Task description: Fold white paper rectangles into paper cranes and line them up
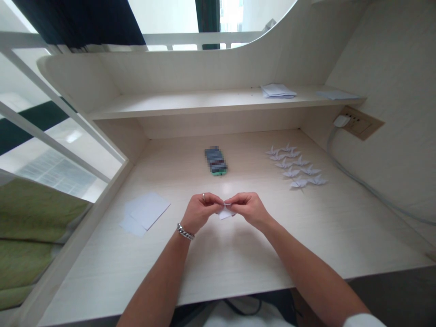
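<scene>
A small folded piece of white paper [225, 213] is held between both hands over the middle of the desk. My left hand [200, 211], with a ring on one finger and a chain bracelet at the wrist, pinches its left side. My right hand [251, 209] pinches the right side, fingertips almost touching those of the left. The fingers partly hide the paper, so its exact folds cannot be made out. Several folded white paper cranes [296, 165] stand in rows at the right. Flat white paper sheets [151, 210] lie overlapping to the left.
Beyond my hands lies a phone [215, 160], its surface pixelated, with a green lower edge. A shelf [190, 101] spans the back and bears a stack of paper [278, 91]. On the right wall, a cable [361, 181] runs down from a socket [363, 122].
</scene>
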`<state>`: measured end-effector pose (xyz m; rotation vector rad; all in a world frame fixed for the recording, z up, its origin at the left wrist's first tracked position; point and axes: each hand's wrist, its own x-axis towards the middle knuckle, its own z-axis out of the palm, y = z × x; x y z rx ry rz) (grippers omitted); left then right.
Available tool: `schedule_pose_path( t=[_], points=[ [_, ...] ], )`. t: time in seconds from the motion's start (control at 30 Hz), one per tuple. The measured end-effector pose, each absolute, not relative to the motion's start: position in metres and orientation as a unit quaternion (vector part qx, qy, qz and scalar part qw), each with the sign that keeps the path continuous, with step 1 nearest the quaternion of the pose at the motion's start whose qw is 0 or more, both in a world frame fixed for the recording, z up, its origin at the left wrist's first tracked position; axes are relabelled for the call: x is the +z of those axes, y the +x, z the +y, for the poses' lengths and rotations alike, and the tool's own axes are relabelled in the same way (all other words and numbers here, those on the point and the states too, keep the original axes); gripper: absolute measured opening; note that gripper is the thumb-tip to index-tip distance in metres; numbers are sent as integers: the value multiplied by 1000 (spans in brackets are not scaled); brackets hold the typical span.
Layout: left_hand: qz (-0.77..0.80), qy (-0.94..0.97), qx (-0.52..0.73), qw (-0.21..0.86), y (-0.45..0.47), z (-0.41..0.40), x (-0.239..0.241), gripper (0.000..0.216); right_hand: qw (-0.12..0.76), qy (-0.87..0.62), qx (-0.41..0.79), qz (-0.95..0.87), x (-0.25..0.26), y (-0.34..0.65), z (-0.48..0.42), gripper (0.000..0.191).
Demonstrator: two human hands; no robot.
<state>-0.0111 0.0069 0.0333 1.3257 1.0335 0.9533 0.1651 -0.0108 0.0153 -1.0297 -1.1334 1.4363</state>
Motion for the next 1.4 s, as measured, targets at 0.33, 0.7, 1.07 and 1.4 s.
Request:
schedule_pose_path(
  t=[0.33,0.7,1.07,1.4],
  points=[
    [419,619,386,541,-17,6,35,4,427,-385,696,-431,23,175,-11,29],
    [439,625,375,526,-14,5,37,9,426,-432,672,-425,22,172,-10,31],
    [449,643,366,502,-13,4,36,10,417,-435,664,-443,23,171,-11,33],
    [435,615,375,540,-12,4,37,11,429,-429,663,-440,15,174,-7,27]
  ],
)
